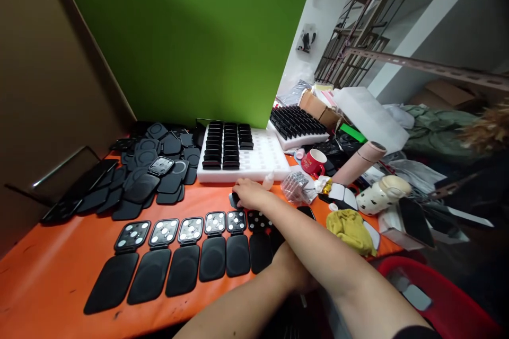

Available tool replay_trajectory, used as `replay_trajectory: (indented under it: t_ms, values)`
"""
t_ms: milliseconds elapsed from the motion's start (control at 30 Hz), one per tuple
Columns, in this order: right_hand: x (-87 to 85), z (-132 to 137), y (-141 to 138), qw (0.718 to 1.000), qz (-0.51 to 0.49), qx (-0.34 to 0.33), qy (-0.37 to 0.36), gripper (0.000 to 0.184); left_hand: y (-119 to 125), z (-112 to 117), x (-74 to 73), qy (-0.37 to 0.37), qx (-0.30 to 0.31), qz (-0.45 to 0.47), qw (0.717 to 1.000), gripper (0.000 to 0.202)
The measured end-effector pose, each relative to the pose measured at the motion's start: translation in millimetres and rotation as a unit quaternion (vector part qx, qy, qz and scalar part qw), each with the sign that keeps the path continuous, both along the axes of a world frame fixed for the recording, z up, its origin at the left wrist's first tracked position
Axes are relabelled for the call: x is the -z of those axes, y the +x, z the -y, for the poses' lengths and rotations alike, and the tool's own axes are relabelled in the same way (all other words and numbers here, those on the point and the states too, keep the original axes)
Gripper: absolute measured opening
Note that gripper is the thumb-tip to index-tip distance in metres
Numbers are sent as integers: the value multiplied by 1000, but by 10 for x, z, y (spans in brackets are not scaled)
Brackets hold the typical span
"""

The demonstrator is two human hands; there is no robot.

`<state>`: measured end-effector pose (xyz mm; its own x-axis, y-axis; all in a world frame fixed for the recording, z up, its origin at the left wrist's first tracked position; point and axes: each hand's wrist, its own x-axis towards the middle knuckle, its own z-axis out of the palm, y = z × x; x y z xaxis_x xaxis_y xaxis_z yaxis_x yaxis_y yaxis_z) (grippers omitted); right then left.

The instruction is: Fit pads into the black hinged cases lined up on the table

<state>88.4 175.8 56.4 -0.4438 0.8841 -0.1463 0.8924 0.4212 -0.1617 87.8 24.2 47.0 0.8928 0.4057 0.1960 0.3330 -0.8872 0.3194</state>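
My right hand [248,193] reaches across the orange table [47,286], its fingers curled down over a small dark part [234,200] just in front of a white foam tray [270,161] that holds rows of black blocks. Below it lies a row of several open black cases [186,254], their upper halves showing white dots. My left hand [292,273] lies at the right end of that row. It is mostly hidden under my right forearm, so its fingers do not show.
A heap of black case halves [151,180] fills the back left. To the right are a small dropper bottle [269,180], crumpled clear plastic [296,188], a red mug [314,161], a yellow cloth [350,228] and a second tray [296,124]. A green board [191,37] stands behind.
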Motion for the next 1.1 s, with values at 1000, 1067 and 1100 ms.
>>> replay_trajectory:
  t_ms: [1000, 1067, 1100]
  values:
    - [447, 1095, 1723, 844, -400, 329, -141, 33, 151, -51, 556, -47, 31, -11, 998, 85]
    - [460, 1109, 1708, 846, -400, 327, -133, 31, 156, -51, 562, -46, 32, -12, 998, 84]
    - [467, 1111, 1704, 846, -400, 330, -126, 31, 159, -52, 564, -46, 32, -13, 998, 84]
